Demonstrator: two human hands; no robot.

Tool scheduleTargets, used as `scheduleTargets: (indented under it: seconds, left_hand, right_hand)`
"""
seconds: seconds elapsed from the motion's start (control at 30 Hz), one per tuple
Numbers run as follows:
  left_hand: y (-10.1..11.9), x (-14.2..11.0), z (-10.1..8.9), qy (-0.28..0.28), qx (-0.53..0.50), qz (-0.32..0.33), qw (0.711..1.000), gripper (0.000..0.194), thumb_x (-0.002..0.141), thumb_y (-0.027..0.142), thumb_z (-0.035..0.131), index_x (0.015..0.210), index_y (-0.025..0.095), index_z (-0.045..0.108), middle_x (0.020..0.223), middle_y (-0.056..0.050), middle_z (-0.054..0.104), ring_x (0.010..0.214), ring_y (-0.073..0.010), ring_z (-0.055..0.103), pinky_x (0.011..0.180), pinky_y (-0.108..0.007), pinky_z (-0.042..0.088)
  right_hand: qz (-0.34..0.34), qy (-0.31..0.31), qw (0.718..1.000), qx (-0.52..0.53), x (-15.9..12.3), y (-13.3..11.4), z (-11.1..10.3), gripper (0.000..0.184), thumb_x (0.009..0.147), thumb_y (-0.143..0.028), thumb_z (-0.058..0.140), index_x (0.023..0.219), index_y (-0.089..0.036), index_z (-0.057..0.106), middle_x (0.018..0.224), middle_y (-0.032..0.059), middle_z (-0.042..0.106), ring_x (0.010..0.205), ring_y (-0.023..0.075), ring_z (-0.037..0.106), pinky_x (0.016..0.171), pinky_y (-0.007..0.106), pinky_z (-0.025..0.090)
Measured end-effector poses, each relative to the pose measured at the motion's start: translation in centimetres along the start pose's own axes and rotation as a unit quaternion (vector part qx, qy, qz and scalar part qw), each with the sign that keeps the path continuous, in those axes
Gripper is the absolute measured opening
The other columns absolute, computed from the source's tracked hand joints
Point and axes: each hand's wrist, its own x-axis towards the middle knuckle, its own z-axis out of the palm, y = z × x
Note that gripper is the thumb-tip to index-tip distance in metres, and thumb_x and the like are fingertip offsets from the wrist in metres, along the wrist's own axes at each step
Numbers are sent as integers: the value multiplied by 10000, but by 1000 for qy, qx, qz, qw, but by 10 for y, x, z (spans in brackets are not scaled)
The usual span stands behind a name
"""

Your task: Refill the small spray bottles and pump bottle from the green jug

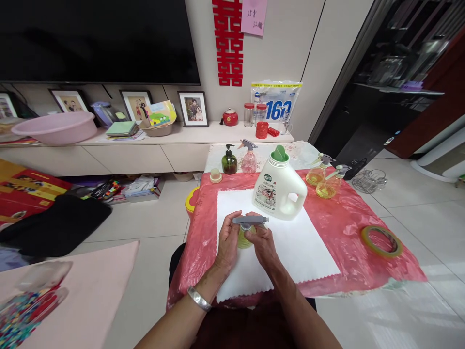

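A small spray bottle (245,236) with yellow liquid and a grey trigger head stands on the white cloth (308,242). My left hand (228,238) wraps around its left side. My right hand (262,241) grips its right side, fingers curled up near the grey sprayer head (250,220). Just behind stands a large white detergent jug (279,186) with a green cap. Both hands are closed on the bottle.
A red plastic sheet (345,228) covers the small table. On it are two yellow-filled spray bottles (323,180), a dark green pump bottle (229,161), a pink spray bottle (249,157), a small cap (215,175) and a tape roll (381,240). A low cabinet (145,150) runs behind.
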Motion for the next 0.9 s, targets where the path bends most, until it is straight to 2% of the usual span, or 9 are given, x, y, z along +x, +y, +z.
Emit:
scheduleTargets:
  seconds: [0.13,0.3,0.43,0.53,0.6,0.67,0.73,0.83,0.9]
  left_hand:
    - [1,1,0,1,11,4,1000,455,849,520,705,1178,213,645,1025,-34,728,880,-170,682,774,-268,512]
    - [9,-3,-4,-39,80,12,996,493,882,593,624,1206,221,634,1178,-80,710,1075,-233,673,940,-346,526]
    - [8,-13,-25,-20,204,12,979,540,872,657,584,1216,245,643,1311,-87,675,1287,-281,589,1132,-424,444]
    - [-9,-16,-43,-15,263,11,965,623,847,713,559,1246,237,614,1405,-101,610,1392,-308,502,1220,-477,344]
    - [-22,-16,-49,-21,267,-11,963,700,842,730,543,1344,243,538,1480,-116,551,1430,-328,464,1211,-503,356]
    - [-31,-16,-49,-39,262,-9,964,807,800,700,629,1436,241,443,1524,-137,508,1438,-351,453,1193,-510,382]
    - [-34,-15,-48,-47,242,-4,969,905,742,655,721,1468,235,381,1433,-157,591,1337,-362,563,1105,-490,486]
    - [-25,-12,-46,-69,228,-37,971,949,674,591,809,1435,235,369,1184,-129,724,1106,-345,706,928,-445,605]
    - [-14,-13,-43,-97,235,-52,966,940,668,572,827,1424,240,378,1176,-121,724,1091,-348,710,909,-445,615]
  right_hand:
    - [2,19,1000,-8,-2,2,7,342,786,-378,736,1082,-236,639,1000,13,625,979,213,579,897,364,469]
    - [3,-17,997,-73,-1,-1,-3,370,816,-427,703,1137,-245,678,1159,44,646,1125,252,565,1034,424,423]
    - [-6,-72,984,-163,-2,-10,-19,534,660,-336,830,1171,-245,703,1236,53,658,1215,298,537,1129,477,346]
    - [-23,-96,970,-223,-4,-12,-23,588,646,-281,803,1221,-250,683,1236,44,668,1171,287,565,1080,456,405]
    - [-33,-95,960,-262,-4,-11,-20,582,660,-262,774,1233,-245,673,1235,48,662,1159,283,563,1050,442,429]
    - [-40,-83,949,-303,-5,-9,-12,602,670,-230,745,1264,-246,653,1259,65,634,1200,295,523,1067,453,407]
    - [-44,-73,937,-337,-8,-10,-5,681,669,-180,709,1338,-249,605,1280,89,600,1216,304,485,1083,479,383]
    - [-41,-85,927,-362,-15,-24,-3,861,631,-152,730,1452,-257,495,1288,111,555,1194,303,477,1057,489,409]
    - [-37,-108,926,-359,-20,-39,-8,939,597,-193,805,1468,-286,468,1292,96,544,1195,289,490,1042,460,438]
